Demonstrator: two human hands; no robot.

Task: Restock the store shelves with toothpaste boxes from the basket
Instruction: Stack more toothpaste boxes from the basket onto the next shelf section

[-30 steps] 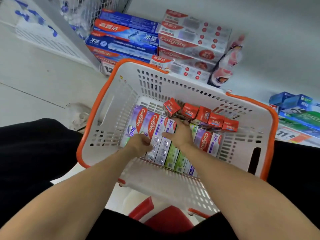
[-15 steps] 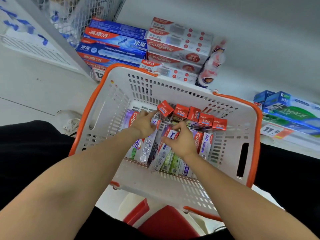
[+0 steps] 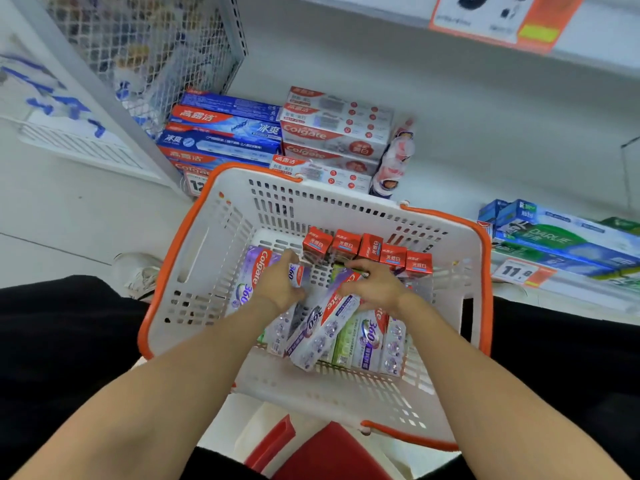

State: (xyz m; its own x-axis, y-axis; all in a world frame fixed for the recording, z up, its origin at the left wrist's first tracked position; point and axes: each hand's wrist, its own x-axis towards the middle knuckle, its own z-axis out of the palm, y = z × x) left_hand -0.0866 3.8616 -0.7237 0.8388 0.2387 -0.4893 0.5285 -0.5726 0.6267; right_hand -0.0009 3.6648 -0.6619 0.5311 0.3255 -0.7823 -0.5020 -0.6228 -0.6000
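A white basket with an orange rim [image 3: 194, 268] rests on my lap and holds several toothpaste boxes. Both hands are inside it. My left hand [image 3: 278, 287] grips a white and purple Colgate 360 box [image 3: 295, 276] near its red end. My right hand [image 3: 374, 287] holds the upper end of another Colgate 360 box [image 3: 323, 332], which lies tilted across the pile. Several red boxes [image 3: 367, 249] stand on end in a row along the basket's far wall. More 360 boxes [image 3: 372, 341] lie flat underneath.
The bottom shelf [image 3: 467, 161] behind the basket carries stacked blue boxes [image 3: 225, 133] and red and white Colgate boxes [image 3: 332, 133] at left, a small bottle [image 3: 394, 161], and Darlie boxes [image 3: 561, 240] at right. A wire mesh panel [image 3: 145, 53] stands at far left. A red stool [image 3: 329, 452] is below.
Both hands have taken hold of 360 boxes and lifted their far ends off the pile; the right-hand box now lies slanted. The camera view has tilted upward, showing more shelf.
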